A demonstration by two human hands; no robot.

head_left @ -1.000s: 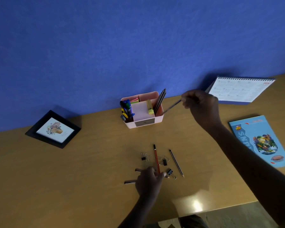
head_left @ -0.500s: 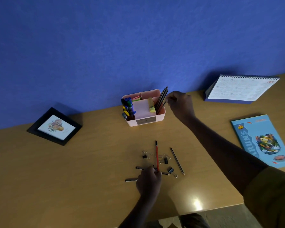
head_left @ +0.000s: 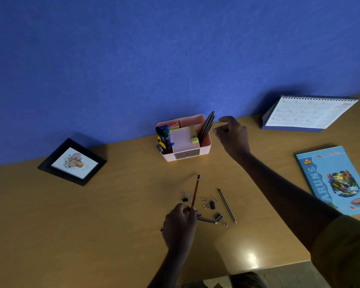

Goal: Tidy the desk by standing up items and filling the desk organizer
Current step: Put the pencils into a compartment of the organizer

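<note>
Beside the pink organizer (head_left: 204, 148), our right hand (head_left: 233, 135) hangs spread over open desk (head_left: 112, 204); our left hand (head_left: 180, 225) pinches a red pencil (head_left: 195, 189).

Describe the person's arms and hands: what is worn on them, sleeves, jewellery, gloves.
Both hands are bare, with no gloves. The forearm of the right hand is bare up to an olive-green sleeve near the elbow. The left hand and its forearm show no sleeve as far as the picture reaches. No watch, ring or bracelet shows, though the light is dim.
</note>
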